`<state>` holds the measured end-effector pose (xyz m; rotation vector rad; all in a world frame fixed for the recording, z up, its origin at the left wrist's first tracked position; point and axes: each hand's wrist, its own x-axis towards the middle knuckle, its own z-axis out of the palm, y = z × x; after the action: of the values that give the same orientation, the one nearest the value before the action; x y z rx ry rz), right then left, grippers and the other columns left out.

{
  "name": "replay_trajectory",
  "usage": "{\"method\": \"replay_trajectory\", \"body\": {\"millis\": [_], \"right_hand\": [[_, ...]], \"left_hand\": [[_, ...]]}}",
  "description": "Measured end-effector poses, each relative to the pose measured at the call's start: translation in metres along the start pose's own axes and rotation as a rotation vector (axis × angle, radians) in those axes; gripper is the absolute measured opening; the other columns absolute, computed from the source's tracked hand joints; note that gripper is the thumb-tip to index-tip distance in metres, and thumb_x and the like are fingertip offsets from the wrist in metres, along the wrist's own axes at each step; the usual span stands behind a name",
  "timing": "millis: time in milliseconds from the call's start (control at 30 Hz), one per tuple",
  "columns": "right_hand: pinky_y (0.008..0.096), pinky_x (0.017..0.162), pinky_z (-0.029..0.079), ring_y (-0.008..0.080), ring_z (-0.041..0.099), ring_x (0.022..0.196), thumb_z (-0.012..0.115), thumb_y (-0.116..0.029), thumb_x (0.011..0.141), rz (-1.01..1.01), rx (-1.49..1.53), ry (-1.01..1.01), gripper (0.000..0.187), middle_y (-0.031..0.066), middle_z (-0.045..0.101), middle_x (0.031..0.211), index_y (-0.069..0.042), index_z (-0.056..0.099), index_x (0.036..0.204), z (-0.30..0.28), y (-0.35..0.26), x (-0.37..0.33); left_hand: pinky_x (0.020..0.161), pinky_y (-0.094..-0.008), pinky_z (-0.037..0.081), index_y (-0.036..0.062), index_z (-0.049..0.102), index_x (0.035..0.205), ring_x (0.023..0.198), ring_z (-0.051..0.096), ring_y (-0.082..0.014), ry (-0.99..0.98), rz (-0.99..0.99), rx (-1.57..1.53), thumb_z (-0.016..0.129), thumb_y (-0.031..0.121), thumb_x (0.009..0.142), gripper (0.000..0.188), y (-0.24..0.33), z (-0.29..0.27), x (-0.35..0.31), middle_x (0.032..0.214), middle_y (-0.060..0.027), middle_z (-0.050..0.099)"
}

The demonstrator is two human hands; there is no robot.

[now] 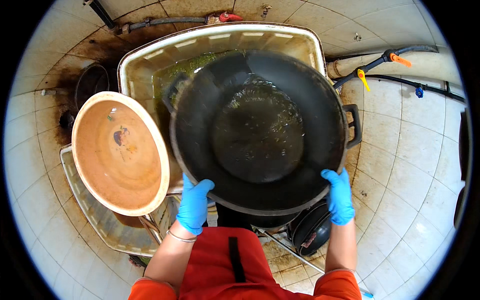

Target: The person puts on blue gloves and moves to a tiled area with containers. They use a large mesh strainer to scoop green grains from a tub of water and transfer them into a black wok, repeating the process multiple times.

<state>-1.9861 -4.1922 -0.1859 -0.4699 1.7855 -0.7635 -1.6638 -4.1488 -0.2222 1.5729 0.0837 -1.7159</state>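
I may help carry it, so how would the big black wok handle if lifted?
The black wok is probably heavy, being wide and holding liquid. That liquid, rippled now, would likely slosh if tilted. The wok itself should stay stiff, judging by its evenly round rim.

Left hand [194, 204] and right hand [340, 198] on 1 black wok [197, 130]
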Motion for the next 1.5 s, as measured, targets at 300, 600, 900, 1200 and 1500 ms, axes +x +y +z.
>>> {"method": "replay_trajectory", "body": {"millis": [300, 600, 900, 1200, 1500], "right_hand": [[0.0606, 0.109, 0.003, 0.0468, 0.018, 0.136, 0.056, -0.063, 0.076, -0.988, -1.677, -0.266, 0.079, 0.0196, 0.029, 0.147, -0.011, 0.048, 0.135, 0.035, -0.118, -0.037], [0.0427, 0.082, 0.044, 0.0238, 0.041, 0.054, 0.070, -0.066, 0.049, -1.465, -1.561, -0.470, 0.063, 0.0047, 0.036, 0.054, -0.009, 0.043, 0.051, 0.082, -0.165, -0.039], [0.0380, 0.052, 0.029, 0.0307, 0.039, 0.052, 0.076, -0.060, 0.048, -1.368, -1.611, -0.508, 0.068, 0.0102, 0.037, 0.051, -0.004, 0.038, 0.050, 0.161, -0.227, -0.015], [0.0295, 0.070, 0.044, 0.0140, 0.048, 0.076, 0.069, -0.039, 0.082, -0.653, -1.488, -0.310, 0.043, 0.0058, 0.053, 0.080, 0.000, 0.052, 0.088, 0.196, -0.269, 0.075], [0.0291, 0.064, 0.044, 0.0141, 0.049, 0.069, 0.059, -0.058, 0.084, -0.435, -1.220, -0.171, 0.058, 0.0067, 0.057, 0.077, 0.000, 0.054, 0.088, 0.178, -0.262, 0.087]], "left_hand": [[0.076, -0.0479, 0.056, 0.0143, 0.046, 0.121, 0.089, 0.061, -0.0254, -0.190, -0.442, -0.072, 0.052, 0.004, 0.078, 0.045, -0.024, 0.004, 0.008, 0.102, -0.0079, 0.055], [0.080, -0.0464, 0.055, 0.0069, 0.051, 0.108, 0.087, 0.064, -0.0288, -0.350, -0.571, -0.245, 0.054, 0.011, 0.081, 0.027, -0.002, -0.012, 0.016, 0.094, -0.0097, 0.056], [0.102, -0.0542, 0.035, 0.0085, 0.012, 0.146, 0.132, 0.031, -0.0391, -0.333, -0.444, -0.648, 0.058, 0.069, 0.076, 0.103, -0.017, -0.060, -0.008, 0.142, -0.0229, 0.029], [0.099, -0.0442, 0.043, 0.0069, 0.033, 0.138, 0.121, 0.046, -0.0277, 0.234, 0.216, -1.006, 0.060, 0.033, 0.088, 0.063, -0.051, -0.188, -0.004, 0.135, -0.0139, 0.043], [0.095, -0.0411, 0.047, -0.0009, 0.042, 0.127, 0.111, 0.054, -0.0302, 0.332, 0.254, -1.135, 0.055, 0.002, 0.081, 0.048, -0.056, -0.215, -0.025, 0.122, -0.0140, 0.052]]}}
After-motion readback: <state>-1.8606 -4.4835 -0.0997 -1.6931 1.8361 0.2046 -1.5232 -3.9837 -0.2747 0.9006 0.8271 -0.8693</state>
